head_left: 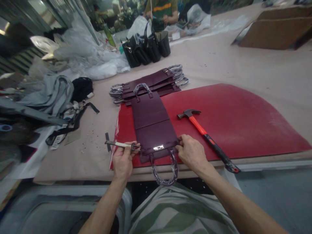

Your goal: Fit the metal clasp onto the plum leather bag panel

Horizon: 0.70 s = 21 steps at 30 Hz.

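A flat dark purple bag panel [152, 126] with a silver clasp [158, 148] lies on a red mat [231, 120]. Its plastic-wrapped handle [165, 174] hangs over the table's near edge. My left hand [123, 161] is closed on a slim metal tool [119, 144] whose tip rests at the panel's left corner. My right hand [191, 152] pinches the panel's right near corner. A hammer [206, 135] with a red and black handle lies on the mat just right of my right hand.
A stack of similar purple panels [151, 83] lies beyond the mat. Finished black bags [146, 48] stand farther back, near a seated person [162, 11]. Clothing, straps and plastic wrap [60, 94] clutter the left. A cardboard box [278, 29] sits far right.
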### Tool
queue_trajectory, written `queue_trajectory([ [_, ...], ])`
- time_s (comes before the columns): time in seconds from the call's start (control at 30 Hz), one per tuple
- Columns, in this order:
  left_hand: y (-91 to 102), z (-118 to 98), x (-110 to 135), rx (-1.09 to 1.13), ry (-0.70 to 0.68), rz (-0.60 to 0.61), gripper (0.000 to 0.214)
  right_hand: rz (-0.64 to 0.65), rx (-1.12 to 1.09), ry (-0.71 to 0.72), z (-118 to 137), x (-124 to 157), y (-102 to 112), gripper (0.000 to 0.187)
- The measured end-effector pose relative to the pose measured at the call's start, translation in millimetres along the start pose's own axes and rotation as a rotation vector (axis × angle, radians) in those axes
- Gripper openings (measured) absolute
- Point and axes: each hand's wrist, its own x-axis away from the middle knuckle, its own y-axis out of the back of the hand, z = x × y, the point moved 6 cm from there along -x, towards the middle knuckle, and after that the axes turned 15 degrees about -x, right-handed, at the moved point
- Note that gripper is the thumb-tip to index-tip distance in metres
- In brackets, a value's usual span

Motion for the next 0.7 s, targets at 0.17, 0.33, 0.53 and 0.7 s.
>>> queue_trajectory([
  [0.17, -6.5, -6.8, 2.3, 0.052, 0.002, 0.048, 0.029, -0.005, -0.063, 0.021, 1.0, 5.5, -7.0, 0.022],
  [0.33, -46.0, -37.5, 12.5, -0.057, -0.131, 0.202, 0.018, 0.014, -0.135, 0.0, 3.3, 4.6, -10.8, 0.025],
  [0.53, -80.6, -53.6, 11.1, -0.097, -0.168, 0.281, 0.014, 0.127, -0.313, -0.034, 1.7, -2.2, -15.8, 0.014],
  [0.7, -74.3, -44.7, 4.8, 0.012, -0.134, 0.287, 0.012, 0.242, -0.996, -0.165, -0.5, 1.8, -26.0, 0.019],
])
